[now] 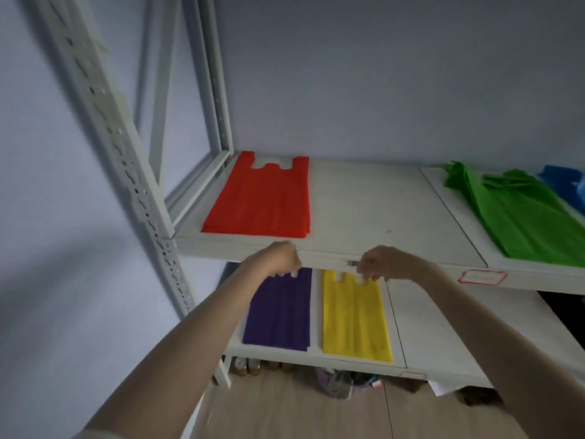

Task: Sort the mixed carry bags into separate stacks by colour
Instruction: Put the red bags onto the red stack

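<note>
Both hands, left hand (pixel 278 259) on purple bags (pixel 278 312), right hand (pixel 381 263) seemingly pinching yellow bags (pixel 354 318), lower shelf (pixel 443 327).

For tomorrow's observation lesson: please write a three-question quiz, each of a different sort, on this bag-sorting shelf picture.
1. True or false: the red stack lies on the upper shelf.
2. Which stack lies beside the purple stack? A green, B yellow, C blue.
3. Fill in: the right hand touches the top of the ____ stack.

Key: 1 true; 2 B; 3 yellow. The green stack and blue bags lie on the upper shelf; the left hand is at the purple stack's top.
</note>
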Demonstrator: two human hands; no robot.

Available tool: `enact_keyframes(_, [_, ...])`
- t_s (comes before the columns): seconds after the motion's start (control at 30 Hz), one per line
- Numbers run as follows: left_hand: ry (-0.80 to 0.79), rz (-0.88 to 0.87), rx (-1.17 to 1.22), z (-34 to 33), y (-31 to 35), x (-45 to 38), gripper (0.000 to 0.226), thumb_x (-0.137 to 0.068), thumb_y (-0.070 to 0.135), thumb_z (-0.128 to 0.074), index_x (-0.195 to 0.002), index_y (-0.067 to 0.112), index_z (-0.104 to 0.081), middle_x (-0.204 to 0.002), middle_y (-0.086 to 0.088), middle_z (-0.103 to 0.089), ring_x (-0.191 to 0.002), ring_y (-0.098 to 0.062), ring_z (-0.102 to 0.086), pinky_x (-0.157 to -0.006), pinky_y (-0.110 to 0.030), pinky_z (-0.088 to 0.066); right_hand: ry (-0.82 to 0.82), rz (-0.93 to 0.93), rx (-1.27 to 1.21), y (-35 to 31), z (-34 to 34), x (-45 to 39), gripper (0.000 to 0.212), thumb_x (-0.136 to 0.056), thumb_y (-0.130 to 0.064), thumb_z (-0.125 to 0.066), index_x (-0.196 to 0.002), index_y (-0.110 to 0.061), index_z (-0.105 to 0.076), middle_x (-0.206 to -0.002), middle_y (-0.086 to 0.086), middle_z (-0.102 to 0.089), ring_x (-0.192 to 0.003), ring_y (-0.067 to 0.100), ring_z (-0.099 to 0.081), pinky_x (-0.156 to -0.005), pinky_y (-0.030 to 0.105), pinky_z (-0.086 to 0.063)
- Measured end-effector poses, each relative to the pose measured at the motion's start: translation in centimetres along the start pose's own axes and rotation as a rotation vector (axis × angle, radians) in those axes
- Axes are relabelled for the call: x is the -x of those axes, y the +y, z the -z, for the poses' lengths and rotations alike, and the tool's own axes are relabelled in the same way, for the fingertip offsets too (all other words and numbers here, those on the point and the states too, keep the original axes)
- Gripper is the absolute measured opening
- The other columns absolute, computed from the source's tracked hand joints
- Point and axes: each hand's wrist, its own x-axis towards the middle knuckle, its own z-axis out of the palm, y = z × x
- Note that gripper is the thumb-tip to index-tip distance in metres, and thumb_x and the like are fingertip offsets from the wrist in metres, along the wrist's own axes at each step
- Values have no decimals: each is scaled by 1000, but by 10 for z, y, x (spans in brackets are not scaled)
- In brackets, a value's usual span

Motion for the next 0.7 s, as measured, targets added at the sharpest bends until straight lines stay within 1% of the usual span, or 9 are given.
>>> enact_keyframes(0.07, [79,-16,22,26,-4,8,31,-97,17,-42,-111,-2,-62,-93,-16,-59,-81,-22,-50,-60,-27,-38,2,-1,-31,-22,20,-1,23,-94,-11,-46,-106,1,-62,-78,3,-58,-65,10,-51,-57,18,-39])
enact_keyframes(0.17, [155,11,26,57,-26,-1,31,-94,14,-41,-66,9,-53,-69,-7,-48,-62,-18,-47,-56,-25,-38,50,36,-77,-55,42,-20,25,-94,-12,-46,-106,2,-63,-95,9,-61,-80,18,-56,-61,20,-42])
enact_keyframes(0.23, [210,72,39,77,-46,-19,35,-94,14,-41,-59,11,-46,-65,-10,-49,-55,-17,-47,-53,-25,-36,128,51,-104,-73,55,-49,27,-93,-12,-47,-109,4,-62,-97,9,-61,-87,20,-56,-61,21,-42])
enact_keyframes(0.3, [244,121,47,96,-66,-41,30,-96,15,-40,-96,-5,-62,-85,-20,-62,-73,-26,-61,-56,-28,-41,215,45,-146,-88,64,-88,27,-92,-9,-46,-109,5,-62,-95,11,-60,-86,21,-54,-58,22,-40])
enact_keyframes(0.4, [295,207,48,116,-97,-82,48,-98,21,-39,-138,-6,-38,-133,-22,-51,-120,-33,-53,-95,-37,-45,308,7,-227,-103,71,-153,25,-89,-4,-44,-100,5,-64,-91,15,-58,-82,24,-52,-54,23,-37])
enact_keyframes(0.47, [306,241,18,130,-113,-112,53,-99,24,-37,-144,-3,-27,-147,-20,-36,-135,-33,-38,-110,-35,-33,337,-49,-256,-108,76,-196,21,-90,-6,-46,-74,-10,-59,-85,11,-56,-78,23,-51,-54,21,-35])
enact_keyframes(0.53, [308,268,-5,139,-126,-140,52,-99,24,-37,-142,-3,-25,-146,-21,-34,-136,-33,-35,-110,-32,-30,329,-113,-291,-110,80,-235,31,-91,-9,-48,-62,-19,-44,-71,4,-50,-64,18,-48,-53,21,-36])
enact_keyframes(0.6, [297,284,2,147,-136,-166,51,-98,24,-38,-141,-3,-27,-144,-21,-35,-134,-34,-36,-109,-32,-31,315,-180,-314,-110,82,-270,29,-91,-10,-48,-63,-17,-44,-65,1,-45,-56,13,-42,-52,21,-36])
enact_keyframes(0.7, [264,315,47,156,-146,-198,52,-97,27,-40,-140,-1,-28,-143,-21,-34,-134,-35,-35,-109,-34,-31,329,-253,-281,-109,79,-313,21,-91,-13,-49,-72,-5,-47,-61,8,-45,-65,27,-53,-45,20,-35])
